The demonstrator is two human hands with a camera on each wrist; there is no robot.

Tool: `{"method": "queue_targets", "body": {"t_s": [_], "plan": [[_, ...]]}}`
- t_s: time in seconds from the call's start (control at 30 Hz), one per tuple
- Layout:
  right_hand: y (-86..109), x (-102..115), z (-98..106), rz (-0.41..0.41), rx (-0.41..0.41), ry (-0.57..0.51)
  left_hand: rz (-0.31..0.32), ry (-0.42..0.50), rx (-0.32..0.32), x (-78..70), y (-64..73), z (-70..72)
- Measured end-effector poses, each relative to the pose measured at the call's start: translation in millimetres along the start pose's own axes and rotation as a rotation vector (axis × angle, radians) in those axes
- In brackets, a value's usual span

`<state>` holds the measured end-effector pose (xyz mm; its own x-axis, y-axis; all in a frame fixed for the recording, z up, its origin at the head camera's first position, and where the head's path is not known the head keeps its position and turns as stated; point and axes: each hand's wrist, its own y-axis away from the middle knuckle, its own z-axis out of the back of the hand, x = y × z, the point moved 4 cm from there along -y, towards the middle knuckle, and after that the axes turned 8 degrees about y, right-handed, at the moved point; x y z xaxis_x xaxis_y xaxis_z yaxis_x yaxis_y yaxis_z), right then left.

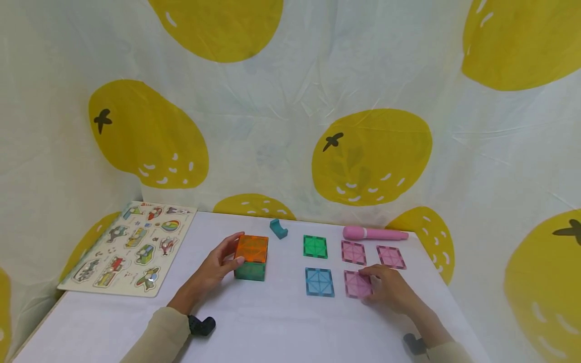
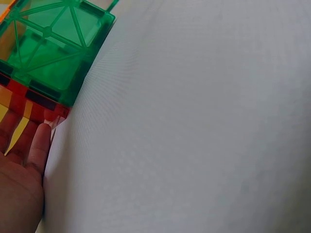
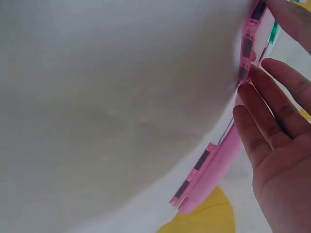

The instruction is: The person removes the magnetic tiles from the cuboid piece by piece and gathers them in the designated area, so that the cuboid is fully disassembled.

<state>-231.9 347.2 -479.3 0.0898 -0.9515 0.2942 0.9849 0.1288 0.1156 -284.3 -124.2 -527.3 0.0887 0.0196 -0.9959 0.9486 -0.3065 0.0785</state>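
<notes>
A box of see-through magnetic tiles stands left of the table's middle, orange on top and green in front. In the left wrist view its green tile meets a red side. My left hand holds the box from its left, thumb at the near edge and fingers along the red side. With thumb and fingers at its right edge, my right hand pinches a pink magnetic tile at the table surface; part of it is covered by the fingers. The right wrist view shows this pink tile between thumb and fingers.
Two pink tiles, a green tile and a blue tile lie nearby. Behind them are a pink wand-shaped thing and a teal curved block. A picture puzzle board lies left; a patterned curtain hangs behind.
</notes>
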Motion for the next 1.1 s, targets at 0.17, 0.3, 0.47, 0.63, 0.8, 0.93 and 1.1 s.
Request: {"method": "queue_targets", "body": {"t_s": [0.17, 0.3, 0.47, 0.63, 0.8, 0.93, 1.1], "plan": [[-0.8, 5, 4, 0.006, -0.033, -0.06, 0.009, -0.006, -0.009, -0.5, 0.6, 0.8], [-3.4, 24, 8, 0.029, -0.075, -0.126, 0.01, -0.004, -0.01, -0.9, 0.7, 1.2], [-11.7, 58, 3, 0.021, -0.107, -0.273, 0.016, 0.006, -0.011, 0.5, 0.1, 0.5], [-22.8, 99, -6, 0.083, -0.154, -0.396, 0.016, 0.001, -0.014, 0.9, 0.1, 0.6], [-35.3, 136, -16, 0.138, -0.185, -0.512, 0.006, 0.0, -0.016, 0.9, -0.4, -0.5], [-46.4, 162, -24, 0.166, -0.168, -0.604, 0.001, 0.0, -0.015, 1.2, -1.1, -1.5], [-58.2, 188, -34, 0.183, -0.128, -0.703, -0.006, -0.001, -0.013, 0.0, 0.1, -0.4]]}}
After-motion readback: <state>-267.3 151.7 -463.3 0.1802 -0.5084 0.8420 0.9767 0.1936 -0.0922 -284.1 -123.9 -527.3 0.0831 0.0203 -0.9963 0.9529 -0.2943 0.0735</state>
